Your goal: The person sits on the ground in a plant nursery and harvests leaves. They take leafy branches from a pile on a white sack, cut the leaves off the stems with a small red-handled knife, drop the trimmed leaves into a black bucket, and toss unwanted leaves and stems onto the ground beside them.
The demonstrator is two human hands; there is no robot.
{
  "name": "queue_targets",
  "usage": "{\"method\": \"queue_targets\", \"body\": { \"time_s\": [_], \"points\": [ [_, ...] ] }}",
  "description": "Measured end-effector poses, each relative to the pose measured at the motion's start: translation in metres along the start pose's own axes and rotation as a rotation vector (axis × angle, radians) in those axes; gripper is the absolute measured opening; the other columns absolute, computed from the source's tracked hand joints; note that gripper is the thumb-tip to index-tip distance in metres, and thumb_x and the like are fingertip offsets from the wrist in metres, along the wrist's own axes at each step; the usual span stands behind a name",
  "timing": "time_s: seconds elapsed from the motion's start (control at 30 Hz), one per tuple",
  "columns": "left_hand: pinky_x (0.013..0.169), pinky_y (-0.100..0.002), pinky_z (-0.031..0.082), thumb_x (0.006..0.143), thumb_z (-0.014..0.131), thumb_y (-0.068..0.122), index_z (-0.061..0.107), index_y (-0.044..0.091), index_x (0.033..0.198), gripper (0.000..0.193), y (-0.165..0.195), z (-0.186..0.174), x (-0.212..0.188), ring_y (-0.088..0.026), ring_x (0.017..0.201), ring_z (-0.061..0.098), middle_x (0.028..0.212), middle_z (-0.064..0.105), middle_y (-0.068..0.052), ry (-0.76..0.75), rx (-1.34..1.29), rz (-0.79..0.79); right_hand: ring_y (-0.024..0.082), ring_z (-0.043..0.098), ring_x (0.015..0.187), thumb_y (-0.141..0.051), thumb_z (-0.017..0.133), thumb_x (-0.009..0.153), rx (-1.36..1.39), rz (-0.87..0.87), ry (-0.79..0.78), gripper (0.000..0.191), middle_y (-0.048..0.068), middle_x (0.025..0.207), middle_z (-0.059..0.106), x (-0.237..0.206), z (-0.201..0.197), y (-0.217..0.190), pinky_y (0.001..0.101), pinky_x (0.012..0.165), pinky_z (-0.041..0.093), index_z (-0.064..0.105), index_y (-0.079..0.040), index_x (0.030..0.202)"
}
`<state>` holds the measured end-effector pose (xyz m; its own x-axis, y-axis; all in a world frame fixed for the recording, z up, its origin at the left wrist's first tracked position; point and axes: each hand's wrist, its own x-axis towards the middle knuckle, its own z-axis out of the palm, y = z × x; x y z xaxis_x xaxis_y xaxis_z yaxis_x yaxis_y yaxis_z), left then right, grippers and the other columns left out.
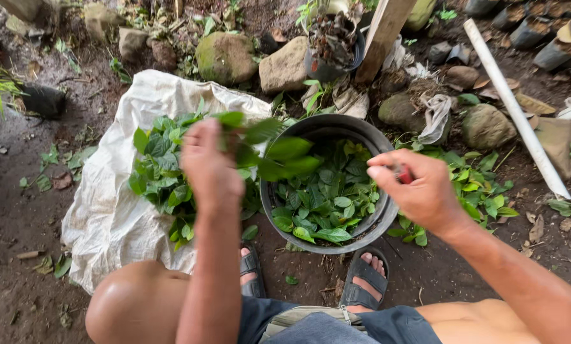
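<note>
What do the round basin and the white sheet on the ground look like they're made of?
The basin looks like dark, dull metal or hard plastic; its thin rolled rim suggests metal, though that is uncertain. The white sheet looks like woven plastic sacking: matte, crumpled, with a fine weave and dirt stains.

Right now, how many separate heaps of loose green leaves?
3: one on the white woven sack at left, one inside the round dark metal basin, one on bare soil right of it. More may be hidden.
</note>
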<state>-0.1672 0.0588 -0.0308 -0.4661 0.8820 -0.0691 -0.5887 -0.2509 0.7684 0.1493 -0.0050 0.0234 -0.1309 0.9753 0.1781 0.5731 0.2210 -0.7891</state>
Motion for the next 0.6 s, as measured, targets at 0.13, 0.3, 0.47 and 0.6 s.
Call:
{"method": "queue_targets", "body": {
  "time_s": [0.13, 0.3, 0.47, 0.6],
  "points": [
    [0.072, -0.034, 0.064, 0.095, 0.068, 0.021, 0.041, 0.009, 0.123, 0.04, 0.053, -0.041, 0.043, -0.018, 0.091, 0.067, 0.113, 0.057, -0.011, 0.382, 0.377, 0.251, 0.0, 0.036, 0.058, -0.015, 0.076, 0.096, -0.045, 0.161, 0.081, 0.014, -0.009, 0.066, 0.05, -0.007, -0.022, 0.014, 0.021, 0.05, 0.026, 0.077, -0.005, 0.106],
    [0.088, -0.038, 0.057, 0.097, 0.072, 0.018, 0.062, 0.003, 0.122, 0.031, -0.009, -0.009, 0.007, -0.023, 0.104, 0.064, 0.119, 0.062, -0.012, -0.11, 0.938, 0.334, -0.003, 0.041, 0.063, -0.015, 0.073, 0.1, 0.096, 0.175, 0.117, 0.015, -0.013, 0.074, 0.056, -0.002, -0.032, 0.018, 0.018, 0.054, 0.031, 0.074, -0.004, 0.109],
    [0.08, -0.046, 0.059, 0.083, 0.071, 0.018, 0.077, 0.011, 0.09, 0.012, -0.09, 0.023, -0.062, -0.035, 0.09, 0.073, 0.096, 0.075, -0.016, -1.003, 1.773, -0.136, -0.003, 0.042, 0.065, -0.016, 0.074, 0.099, 0.089, 0.176, 0.079, 0.016, -0.012, 0.076, 0.057, -0.002, -0.033, 0.014, 0.0182, 0.056, 0.032, 0.075, -0.004, 0.109],
    [0.075, -0.05, 0.057, 0.07, 0.082, 0.023, 0.071, 0.009, 0.104, 0.038, -0.113, 0.017, -0.095, -0.038, 0.092, 0.069, 0.103, 0.068, -0.019, -1.05, 1.816, 0.004, -0.001, 0.041, 0.062, -0.017, 0.076, 0.096, 0.009, 0.174, 0.046, 0.016, -0.01, 0.072, 0.056, -0.007, -0.034, 0.019, 0.0195, 0.054, 0.032, 0.076, -0.005, 0.106]
  ]
}}
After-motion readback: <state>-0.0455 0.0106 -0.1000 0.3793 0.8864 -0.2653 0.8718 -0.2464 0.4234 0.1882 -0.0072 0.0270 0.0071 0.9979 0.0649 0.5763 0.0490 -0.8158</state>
